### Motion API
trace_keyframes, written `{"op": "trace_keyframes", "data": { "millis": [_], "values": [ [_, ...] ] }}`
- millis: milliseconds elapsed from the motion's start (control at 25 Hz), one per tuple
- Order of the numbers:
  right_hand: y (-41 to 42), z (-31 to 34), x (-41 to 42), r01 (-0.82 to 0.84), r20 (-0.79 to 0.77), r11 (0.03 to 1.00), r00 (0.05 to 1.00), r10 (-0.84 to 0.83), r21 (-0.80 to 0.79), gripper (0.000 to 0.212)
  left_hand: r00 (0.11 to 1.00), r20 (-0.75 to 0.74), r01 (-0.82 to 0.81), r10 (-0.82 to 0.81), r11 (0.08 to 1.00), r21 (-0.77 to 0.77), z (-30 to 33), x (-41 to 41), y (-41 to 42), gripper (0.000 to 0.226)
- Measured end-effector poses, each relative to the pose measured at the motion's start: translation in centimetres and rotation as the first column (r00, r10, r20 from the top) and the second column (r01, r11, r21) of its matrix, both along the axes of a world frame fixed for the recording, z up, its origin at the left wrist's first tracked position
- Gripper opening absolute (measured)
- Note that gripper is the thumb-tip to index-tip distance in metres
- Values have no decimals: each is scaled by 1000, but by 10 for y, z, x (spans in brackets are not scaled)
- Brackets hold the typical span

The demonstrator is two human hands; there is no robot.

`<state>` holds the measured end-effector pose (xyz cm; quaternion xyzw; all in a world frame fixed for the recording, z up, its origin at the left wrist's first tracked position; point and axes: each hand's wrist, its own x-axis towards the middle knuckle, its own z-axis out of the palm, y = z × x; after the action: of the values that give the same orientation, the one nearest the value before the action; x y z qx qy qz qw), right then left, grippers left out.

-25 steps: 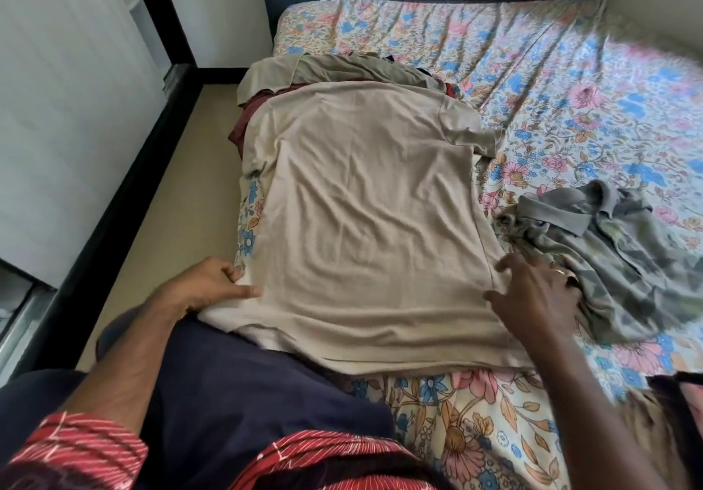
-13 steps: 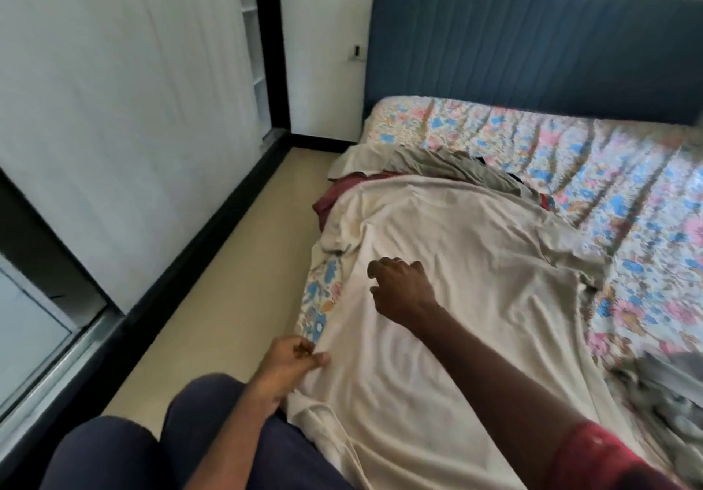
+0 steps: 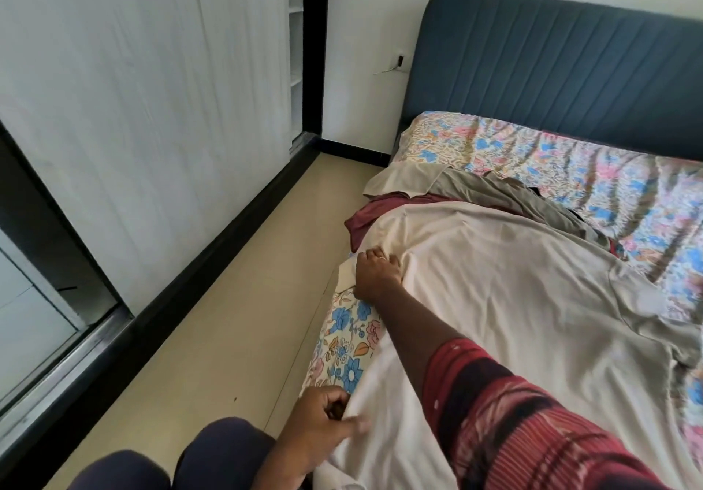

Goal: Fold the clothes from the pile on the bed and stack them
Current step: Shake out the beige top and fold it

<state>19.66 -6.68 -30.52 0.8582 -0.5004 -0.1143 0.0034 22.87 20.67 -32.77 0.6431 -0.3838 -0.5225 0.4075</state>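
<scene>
Gripping beige shirt (image 3: pixel 513 299) on bed (image 3: pixel 570 162): right hand (image 3: pixel 376 270) far edge, left hand (image 3: pixel 323 419) near.

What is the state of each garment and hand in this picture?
Beige shirt: spread on the bed, unfolded.
Maroon garment: crumpled, partly under the shirt.
Olive garment: crumpled beyond the shirt.
Right hand: gripping the shirt's far edge.
Left hand: pinching the shirt's near edge.

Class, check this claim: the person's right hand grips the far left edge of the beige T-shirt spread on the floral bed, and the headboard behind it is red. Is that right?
One detail is wrong. The head view shows the headboard is blue, not red. The rest stands: the right hand grips the far left edge of the beige T-shirt spread on the floral bed.
</scene>
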Motion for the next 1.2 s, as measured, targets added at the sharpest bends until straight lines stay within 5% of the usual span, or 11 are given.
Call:
{"op": "trace_keyframes", "data": {
  "millis": [240, 360, 440, 560, 640, 680, 800, 920, 1080, 1200],
  "values": [
    [-6, 4, 21, -9, 25, 986, 1000, 14, -165, 36, 943, 297, 140, -148, 989, 50, 9, -9, 1, 66],
    [-20, 19, 10, 150, 444, 987, 889, -113, -48, 30, 949, 289, 124, -124, 992, 17, 6, -11, -2, 59],
    [-37, 35, -12, 250, 802, 946, 510, -311, 207, 29, 951, 284, 131, -122, 991, -10, 18, -17, -5, 40],
    [-46, 55, -74, 210, 876, 855, -215, -432, 473, 28, 941, 289, 211, -176, 973, -94, 39, -43, -11, 40],
    [-46, 55, -135, 270, 772, 763, -469, -429, 587, 32, 893, 358, 320, -271, 944, -84, 51, -72, -14, 38],
    [-43, 52, -166, 361, 745, 674, -493, -449, 645, 36, 843, 431, 381, -323, 923, -53, 53, -86, -16, 38],
    [-24, 40, -241, 634, 752, 460, -318, -578, 622, 29, 601, 678, 502, -424, 860, 93, 58, -118, -13, 39],
    [16, 45, -261, 646, 817, 559, -183, -546, 519, 55, 526, 755, 508, -391, 856, 90, 60, -130, -5, 37],
    [105, 40, -251, 565, 881, 762, 125, -457, 315, 25, 479, 820, 501, -313, 865, 38, 64, -132, 12, 37],
    [181, 33, -242, 445, 805, 815, 283, -522, 372, 9, 383, 884, 510, -269, 859, 40, 65, -131, 35, 35]
  ]
}}
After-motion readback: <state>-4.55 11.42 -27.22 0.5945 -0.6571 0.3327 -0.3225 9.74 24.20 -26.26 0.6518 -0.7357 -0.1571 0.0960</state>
